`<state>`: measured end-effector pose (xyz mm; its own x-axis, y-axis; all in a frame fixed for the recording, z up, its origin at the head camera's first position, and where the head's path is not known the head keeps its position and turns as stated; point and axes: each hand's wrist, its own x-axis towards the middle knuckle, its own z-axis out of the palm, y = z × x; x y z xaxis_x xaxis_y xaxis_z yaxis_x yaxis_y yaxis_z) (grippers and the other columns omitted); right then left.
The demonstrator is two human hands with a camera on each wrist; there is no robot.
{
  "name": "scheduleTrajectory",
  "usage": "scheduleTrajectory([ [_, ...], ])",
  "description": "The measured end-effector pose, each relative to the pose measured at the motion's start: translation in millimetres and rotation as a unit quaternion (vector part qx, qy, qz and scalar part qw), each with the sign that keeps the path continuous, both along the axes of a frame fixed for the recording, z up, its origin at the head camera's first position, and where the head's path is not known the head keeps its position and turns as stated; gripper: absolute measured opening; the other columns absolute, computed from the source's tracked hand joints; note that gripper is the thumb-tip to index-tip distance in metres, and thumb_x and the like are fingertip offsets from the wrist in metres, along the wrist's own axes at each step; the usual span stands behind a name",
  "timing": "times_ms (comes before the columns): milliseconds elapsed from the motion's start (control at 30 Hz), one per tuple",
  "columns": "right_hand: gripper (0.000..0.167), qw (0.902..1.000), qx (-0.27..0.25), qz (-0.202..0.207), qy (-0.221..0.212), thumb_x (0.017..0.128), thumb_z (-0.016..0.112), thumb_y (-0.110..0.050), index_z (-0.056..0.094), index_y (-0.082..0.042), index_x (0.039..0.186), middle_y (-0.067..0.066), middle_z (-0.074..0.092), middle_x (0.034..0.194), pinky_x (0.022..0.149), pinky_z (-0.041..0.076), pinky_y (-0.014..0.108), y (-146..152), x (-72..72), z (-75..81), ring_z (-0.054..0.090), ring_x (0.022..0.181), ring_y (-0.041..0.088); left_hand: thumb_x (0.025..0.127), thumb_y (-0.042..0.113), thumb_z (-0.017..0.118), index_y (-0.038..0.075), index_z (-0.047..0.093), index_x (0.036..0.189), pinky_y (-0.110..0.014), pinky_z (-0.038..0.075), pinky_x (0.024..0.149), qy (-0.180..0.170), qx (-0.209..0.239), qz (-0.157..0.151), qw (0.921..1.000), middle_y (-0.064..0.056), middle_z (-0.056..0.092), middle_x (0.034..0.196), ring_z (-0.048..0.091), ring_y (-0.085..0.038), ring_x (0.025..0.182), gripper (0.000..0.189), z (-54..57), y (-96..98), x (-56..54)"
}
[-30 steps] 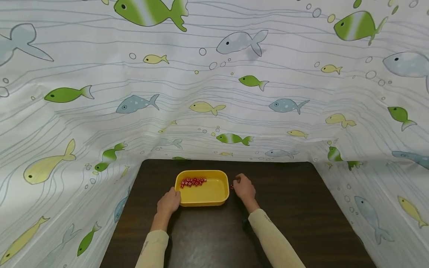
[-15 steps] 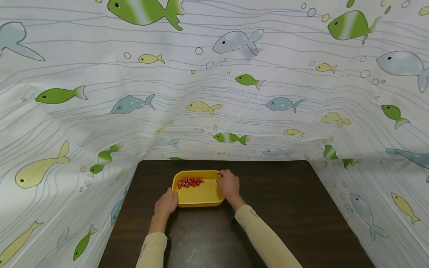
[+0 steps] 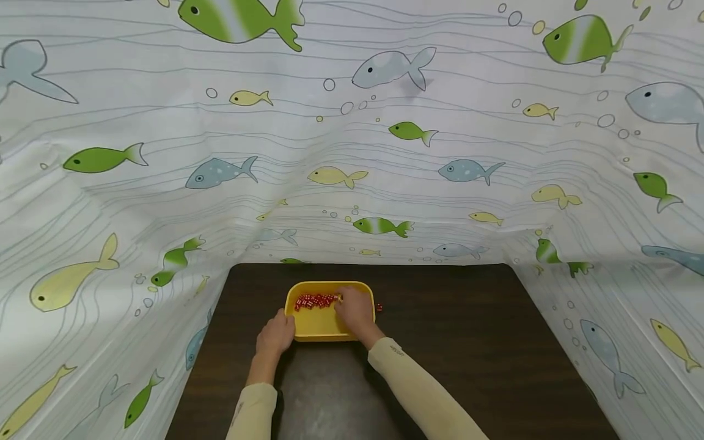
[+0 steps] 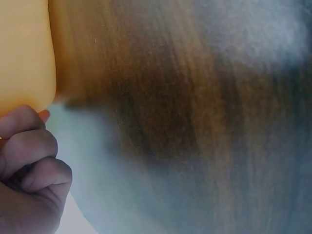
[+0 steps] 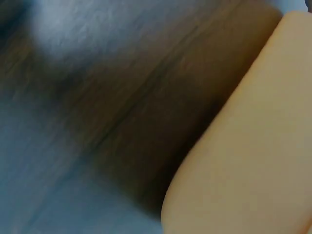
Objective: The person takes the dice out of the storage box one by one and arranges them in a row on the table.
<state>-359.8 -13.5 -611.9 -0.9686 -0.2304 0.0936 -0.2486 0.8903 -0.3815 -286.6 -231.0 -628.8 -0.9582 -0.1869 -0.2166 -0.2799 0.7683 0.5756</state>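
Note:
A shallow yellow plastic tray [image 3: 316,330] rests on the dark table, with a cluster of small red dice [image 3: 310,301] along its back left part. My left hand [image 3: 276,333] grips the tray's front left corner; in the left wrist view its curled fingers [image 4: 29,151] lie against the tray's corner. My right hand [image 3: 356,311] reaches over the tray, thumb and forefinger pinched at a red die at the right end of the cluster. Fingers partly cover that die. The right wrist view shows only the tray's outer side [image 5: 243,161], not the hand.
One small red piece [image 3: 379,307] lies on the table just right of the tray. Dark wood-grain table [image 3: 467,342] extends around the tray. A white fish-print sheet [image 3: 308,140] rises behind and along both sides.
My right hand has moved left from beside the tray, over its right rim, to the dice inside. The red piece outside the tray shows again. My left hand stays on the tray's corner.

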Motion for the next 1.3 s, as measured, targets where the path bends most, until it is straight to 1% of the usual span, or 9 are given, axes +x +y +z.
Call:
scheduleTrajectory([
  [133, 0.036, 0.9981, 0.023, 0.032, -0.047, 0.104, 0.067, -0.026, 0.071, -0.022, 0.139, -0.001, 0.076, 0.132, 0.105, 0.055, 0.048, -5.4, 2.4, -3.5, 0.072, 0.113, 0.019, 0.112, 0.033, 0.033, -0.009, 0.046, 0.15, -0.062, 0.052, 0.092, -0.007, 0.005, 0.002, 1.0, -0.029, 0.067, 0.127, 0.068, -0.04, 0.102, 0.058, 0.5, 0.3, 0.2],
  [200, 0.038, 0.9962, 0.032, 0.049, -0.065, 0.106, 0.063, -0.025, 0.067, -0.021, 0.143, -0.001, 0.075, 0.132, 0.102, 0.057, 0.047, -6.0, 4.6, -4.1, 0.07, 0.108, 0.018, 0.112, 0.033, 0.033, -0.009, 0.045, 0.151, -0.062, 0.051, 0.092, -0.009, 0.008, 0.004, 0.9999, -0.029, 0.067, 0.127, 0.068, -0.04, 0.102, 0.058, 0.7, 1.2, 0.7],
  [333, 0.039, 0.9942, 0.04, 0.065, -0.075, 0.107, 0.062, -0.024, 0.065, -0.02, 0.145, 0.002, 0.074, 0.131, 0.098, 0.058, 0.045, -8.0, 6.2, -5.9, 0.069, 0.105, 0.018, 0.112, 0.033, 0.034, -0.009, 0.044, 0.153, -0.063, 0.051, 0.095, -0.012, 0.007, 0.006, 0.9999, -0.03, 0.066, 0.132, 0.068, -0.042, 0.106, 0.059, -0.1, 2.6, 1.2],
  [600, 0.037, 0.9946, 0.044, 0.051, -0.079, 0.104, 0.067, -0.027, 0.067, -0.02, 0.14, 0.001, 0.072, 0.128, 0.102, 0.057, 0.045, -14.4, -2.4, -10.7, 0.066, 0.102, 0.017, 0.112, 0.034, 0.036, -0.007, 0.049, 0.146, -0.059, 0.051, 0.089, -0.013, 0.007, 0.016, 0.9998, -0.024, 0.068, 0.118, 0.063, -0.033, 0.092, 0.055, 0.7, 3.4, 0.5],
  [800, 0.029, 0.9964, 0.041, 0.037, -0.064, 0.101, 0.072, -0.028, 0.07, -0.017, 0.128, 0.002, 0.07, 0.117, 0.095, 0.057, 0.044, -17.4, -6.2, -5.8, 0.062, 0.095, 0.018, 0.111, 0.033, 0.035, -0.007, 0.052, 0.142, -0.058, 0.051, 0.085, 0.0, 0.005, 0.021, 0.9998, -0.024, 0.068, 0.112, 0.064, -0.034, 0.09, 0.053, 1.1, 4.0, 0.4],
  [867, 0.03, 0.9966, 0.042, 0.035, -0.061, 0.101, 0.072, -0.028, 0.069, -0.018, 0.129, 0.002, 0.07, 0.118, 0.096, 0.057, 0.045, -18.0, -6.6, -6.1, 0.063, 0.096, 0.018, 0.111, 0.033, 0.035, -0.007, 0.052, 0.141, -0.059, 0.051, 0.084, 0.003, 0.002, 0.023, 0.9997, -0.024, 0.068, 0.112, 0.065, -0.036, 0.09, 0.052, 1.7, 4.5, 0.4],
  [1000, 0.035, 0.9971, 0.04, 0.029, -0.058, 0.102, 0.071, -0.027, 0.069, -0.019, 0.135, 0.003, 0.072, 0.127, 0.105, 0.054, 0.051, -18.3, -6.9, -8.5, 0.068, 0.108, 0.022, 0.111, 0.033, 0.035, -0.007, 0.052, 0.141, -0.062, 0.052, 0.089, 0.006, -0.001, 0.026, 0.9997, -0.026, 0.069, 0.116, 0.068, -0.04, 0.097, 0.053, 1.1, 6.6, 0.6],
  [1100, 0.032, 0.9971, 0.038, 0.026, -0.061, 0.102, 0.071, -0.027, 0.07, -0.019, 0.133, 0.002, 0.073, 0.126, 0.111, 0.049, 0.056, -18.3, -7.4, -10.5, 0.068, 0.112, 0.022, 0.111, 0.033, 0.035, -0.008, 0.052, 0.142, -0.062, 0.052, 0.089, 0.007, 0.0, 0.026, 0.9996, -0.027, 0.069, 0.118, 0.069, -0.041, 0.099, 0.054, -0.5, 7.7, -0.2],
  [1300, 0.023, 0.9969, 0.042, 0.027, -0.061, 0.102, 0.07, -0.026, 0.071, -0.02, 0.124, -0.001, 0.075, 0.116, 0.109, 0.048, 0.056, -17.6, -8.2, -11.6, 0.068, 0.103, 0.019, 0.111, 0.033, 0.034, -0.008, 0.051, 0.144, -0.064, 0.052, 0.091, 0.011, 0.003, 0.032, 0.9994, -0.029, 0.068, 0.122, 0.069, -0.044, 0.104, 0.055, 0.5, 7.5, 0.2],
])
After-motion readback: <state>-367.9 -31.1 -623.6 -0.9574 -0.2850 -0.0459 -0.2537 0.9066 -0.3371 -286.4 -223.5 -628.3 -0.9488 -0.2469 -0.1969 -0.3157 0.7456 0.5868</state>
